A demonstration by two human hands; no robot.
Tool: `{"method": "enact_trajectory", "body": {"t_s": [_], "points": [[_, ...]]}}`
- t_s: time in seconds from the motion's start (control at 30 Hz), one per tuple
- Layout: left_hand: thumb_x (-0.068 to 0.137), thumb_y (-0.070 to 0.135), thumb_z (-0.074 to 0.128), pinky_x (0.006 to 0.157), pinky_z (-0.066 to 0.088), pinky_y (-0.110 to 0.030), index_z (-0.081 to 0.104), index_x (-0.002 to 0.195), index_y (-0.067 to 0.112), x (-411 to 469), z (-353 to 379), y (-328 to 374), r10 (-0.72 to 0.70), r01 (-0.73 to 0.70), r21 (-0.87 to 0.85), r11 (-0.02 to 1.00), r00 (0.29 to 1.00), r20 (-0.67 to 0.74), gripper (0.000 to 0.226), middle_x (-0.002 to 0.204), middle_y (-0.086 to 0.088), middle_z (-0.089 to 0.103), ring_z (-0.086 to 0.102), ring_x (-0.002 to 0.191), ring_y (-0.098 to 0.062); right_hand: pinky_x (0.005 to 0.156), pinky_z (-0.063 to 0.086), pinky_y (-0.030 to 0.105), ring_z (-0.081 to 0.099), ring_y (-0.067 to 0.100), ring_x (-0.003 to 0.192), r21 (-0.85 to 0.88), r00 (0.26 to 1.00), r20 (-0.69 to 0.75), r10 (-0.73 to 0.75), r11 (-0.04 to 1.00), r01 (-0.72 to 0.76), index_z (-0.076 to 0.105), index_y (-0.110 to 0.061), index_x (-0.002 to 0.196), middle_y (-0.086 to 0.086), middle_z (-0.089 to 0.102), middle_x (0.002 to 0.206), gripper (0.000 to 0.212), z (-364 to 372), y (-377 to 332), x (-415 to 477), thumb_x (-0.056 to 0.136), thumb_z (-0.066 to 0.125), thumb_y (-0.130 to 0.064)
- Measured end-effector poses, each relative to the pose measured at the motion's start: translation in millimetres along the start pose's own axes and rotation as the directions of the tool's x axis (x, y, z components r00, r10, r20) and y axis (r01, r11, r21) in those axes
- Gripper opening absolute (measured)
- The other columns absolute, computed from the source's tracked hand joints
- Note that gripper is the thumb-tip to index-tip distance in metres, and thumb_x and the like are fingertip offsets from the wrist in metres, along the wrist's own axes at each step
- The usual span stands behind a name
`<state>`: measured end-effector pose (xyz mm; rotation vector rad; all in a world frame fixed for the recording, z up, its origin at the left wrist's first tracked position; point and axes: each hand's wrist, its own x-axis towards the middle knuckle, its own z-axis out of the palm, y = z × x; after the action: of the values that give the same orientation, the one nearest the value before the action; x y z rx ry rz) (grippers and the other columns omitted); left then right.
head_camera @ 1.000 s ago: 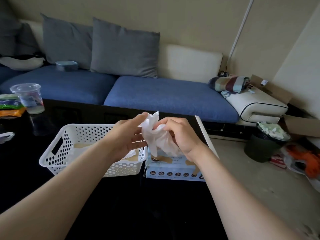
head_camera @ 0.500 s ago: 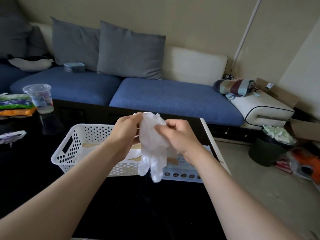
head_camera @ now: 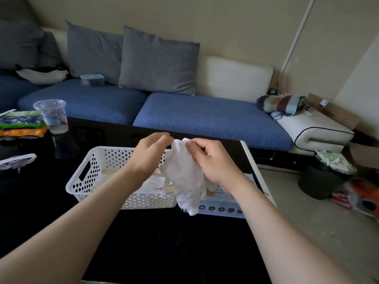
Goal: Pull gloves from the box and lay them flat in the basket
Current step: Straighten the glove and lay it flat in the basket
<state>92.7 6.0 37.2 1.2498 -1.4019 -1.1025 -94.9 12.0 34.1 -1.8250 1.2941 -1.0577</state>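
Observation:
A thin white glove [head_camera: 184, 177] hangs crumpled between my hands, its fingers dangling down. My left hand [head_camera: 148, 156] pinches its upper left edge and my right hand [head_camera: 213, 160] pinches its upper right edge. Both hands hover above the gap between the white perforated basket [head_camera: 86, 181] and the light blue glove box [head_camera: 223, 210] to its right. Some white and tan material lies in the basket, partly hidden by my left forearm. My right wrist and the glove cover most of the box.
A clear plastic cup [head_camera: 52, 115] and snack packets [head_camera: 20, 126] stand at the black table's [head_camera: 143, 242] far left. A blue sofa [head_camera: 205, 115] with grey cushions runs behind. A dark bin [head_camera: 324, 177] stands on the floor to the right.
The glove has come clear of the box and hangs unfolded lower between my hands. Both hands have spread slightly apart above the basket's right end.

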Motion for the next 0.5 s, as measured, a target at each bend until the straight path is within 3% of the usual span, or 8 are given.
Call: {"method": "enact_trajectory", "body": {"t_s": [0.1, 0.13, 0.17, 0.23, 0.33, 0.43, 0.5], "points": [[0.088, 0.057, 0.054, 0.097, 0.044, -0.042, 0.069, 0.107, 0.008, 2.1, -5.4, -3.6, -0.083, 0.086, -0.003, 0.996, 0.97, 0.227, 0.055, 0.107, -0.011, 0.069, 0.062, 0.103, -0.031, 0.099, 0.057, 0.043, 0.073, 0.018, 0.106, 0.021, 0.997, 0.07, 0.03, 0.999, -0.032, 0.079, -0.026, 0.118, -0.003, 0.08, 0.107, 0.033, -0.3, -4.9, -1.6, 0.113, 0.05, -0.04], [0.086, 0.058, 0.054, 0.092, 0.042, -0.045, 0.065, 0.099, 0.013, 3.0, -5.7, -4.1, -0.099, 0.105, -0.011, 0.994, 0.963, 0.25, 0.048, 0.1, -0.009, 0.063, 0.056, 0.095, -0.031, 0.103, 0.056, 0.045, 0.073, 0.02, 0.108, 0.039, 0.995, 0.086, 0.042, 0.998, -0.046, 0.079, -0.026, 0.118, -0.002, 0.08, 0.109, 0.034, -0.5, -5.8, -1.7, 0.114, 0.048, -0.04], [0.088, 0.055, 0.055, 0.088, 0.041, -0.045, 0.063, 0.097, 0.018, 3.6, -5.3, -3.7, -0.1, 0.107, -0.018, 0.994, 0.966, 0.24, 0.039, 0.097, -0.006, 0.059, 0.052, 0.091, -0.029, 0.105, 0.055, 0.046, 0.073, 0.022, 0.11, 0.062, 0.993, 0.105, 0.059, 0.996, -0.066, 0.079, -0.024, 0.117, 0.0, 0.08, 0.11, 0.036, -1.1, -6.8, -2.1, 0.114, 0.047, -0.041], [0.093, 0.042, 0.058, 0.083, 0.044, -0.043, 0.066, 0.092, 0.009, 3.2, -4.5, -0.8, -0.084, 0.095, -0.052, 0.994, 0.98, 0.181, 0.033, 0.09, -0.008, 0.061, 0.056, 0.086, -0.028, 0.108, 0.053, 0.051, 0.073, 0.031, 0.112, 0.127, 0.984, 0.139, 0.109, 0.984, -0.127, 0.078, -0.013, 0.114, 0.011, 0.079, 0.112, 0.044, -1.8, -7.3, -2.1, 0.113, 0.048, -0.045], [0.09, 0.029, 0.06, 0.077, 0.045, -0.043, 0.065, 0.095, -0.006, 2.8, -6.5, 0.0, -0.056, 0.062, -0.048, 0.997, 0.993, 0.108, 0.036, 0.088, -0.012, 0.06, 0.058, 0.084, -0.028, 0.11, 0.05, 0.062, 0.068, 0.048, 0.114, 0.167, 0.964, 0.214, 0.156, 0.967, -0.194, 0.072, 0.005, 0.114, 0.029, 0.073, 0.116, 0.062, -5.8, -2.7, -2.4, 0.101, 0.066, -0.056], [0.093, 0.021, 0.059, 0.073, 0.048, -0.037, 0.068, 0.09, 0.007, 3.7, -9.4, 0.7, -0.074, 0.075, -0.057, 0.996, 0.997, 0.021, 0.017, 0.086, -0.007, 0.064, 0.062, 0.083, -0.023, 0.104, 0.057, 0.054, 0.077, 0.03, 0.103, 0.068, 0.958, 0.194, 0.213, 0.971, -0.23, 0.084, -0.016, 0.099, 0.005, 0.082, 0.101, 0.019, -10.7, 1.3, -2.8, 0.096, 0.077, -0.034], [0.095, 0.016, 0.057, 0.067, 0.046, -0.034, 0.065, 0.085, 0.016, 5.1, -10.2, -0.5, -0.081, 0.08, -0.034, 0.996, 0.996, -0.033, 0.013, 0.085, -0.004, 0.062, 0.059, 0.081, -0.021, 0.1, 0.06, 0.049, 0.077, 0.02, 0.1, -0.011, 0.954, 0.157, 0.256, 0.966, -0.257, 0.085, -0.023, 0.097, -0.004, 0.082, 0.098, 0.009, -12.6, 4.6, -2.9, 0.095, 0.078, -0.028]]}}
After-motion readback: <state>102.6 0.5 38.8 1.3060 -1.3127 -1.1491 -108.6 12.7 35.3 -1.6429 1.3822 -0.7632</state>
